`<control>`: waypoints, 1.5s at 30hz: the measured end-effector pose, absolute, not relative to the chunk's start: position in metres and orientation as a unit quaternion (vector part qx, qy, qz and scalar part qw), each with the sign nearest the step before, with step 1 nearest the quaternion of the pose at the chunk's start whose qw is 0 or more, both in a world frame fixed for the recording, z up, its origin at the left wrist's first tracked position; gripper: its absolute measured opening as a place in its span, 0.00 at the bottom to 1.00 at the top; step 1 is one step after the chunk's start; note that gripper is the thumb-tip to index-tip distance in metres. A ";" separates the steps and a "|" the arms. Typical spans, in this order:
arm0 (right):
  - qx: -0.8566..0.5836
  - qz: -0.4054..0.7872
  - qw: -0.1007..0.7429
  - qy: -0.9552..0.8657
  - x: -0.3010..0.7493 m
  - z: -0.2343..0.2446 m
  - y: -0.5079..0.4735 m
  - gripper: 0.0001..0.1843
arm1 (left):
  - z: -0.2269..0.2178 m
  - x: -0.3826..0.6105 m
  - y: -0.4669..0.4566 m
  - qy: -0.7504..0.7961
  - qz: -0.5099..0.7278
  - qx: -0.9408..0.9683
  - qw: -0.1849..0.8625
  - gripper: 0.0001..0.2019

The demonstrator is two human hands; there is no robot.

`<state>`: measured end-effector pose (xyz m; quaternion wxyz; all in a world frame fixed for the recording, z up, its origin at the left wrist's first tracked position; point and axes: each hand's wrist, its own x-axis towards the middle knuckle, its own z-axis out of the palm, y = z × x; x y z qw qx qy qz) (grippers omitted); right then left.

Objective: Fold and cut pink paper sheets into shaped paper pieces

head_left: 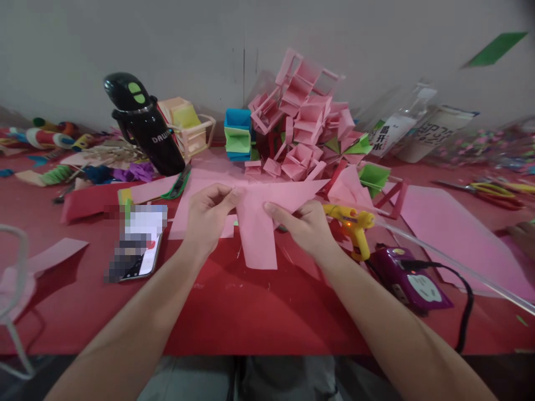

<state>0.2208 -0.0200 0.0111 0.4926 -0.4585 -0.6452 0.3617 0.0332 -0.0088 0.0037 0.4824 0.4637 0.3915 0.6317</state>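
"One pink paper sheet (pixel 259 242) hangs above the red counter (pixel 234 317), left hand (pixel 210 210) pinching its upper edge!"

"And the right hand (pixel 305 224)?"

"Gripping the side, thumb on top. Looks like folding; the next move probably calls for neatly aligned edges."

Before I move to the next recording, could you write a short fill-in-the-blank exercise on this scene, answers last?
1. The left hand's grip and the right hand's grip both hold paper coloured ____.
2. The glue gun beside the right hand is mainly ____.
3. The phone lies on the person's ____ side.
4. A ____ cable runs from the purple power strip.

Missing words: pink; yellow; left; black.
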 end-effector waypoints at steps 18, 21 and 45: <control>-0.461 0.306 0.550 -0.626 0.225 0.005 -0.011 0.20 | -0.002 0.043 -0.008 0.419 0.583 0.489 0.495 0.15; -0.466 0.294 0.564 -0.615 0.227 0.003 -0.009 0.22 | -0.002 0.042 -0.009 0.423 0.552 0.512 0.504 0.16; -0.518 0.219 0.624 -0.542 0.235 0.008 -0.002 0.30 | -0.006 0.053 -0.018 0.439 0.451 0.633 0.451 0.15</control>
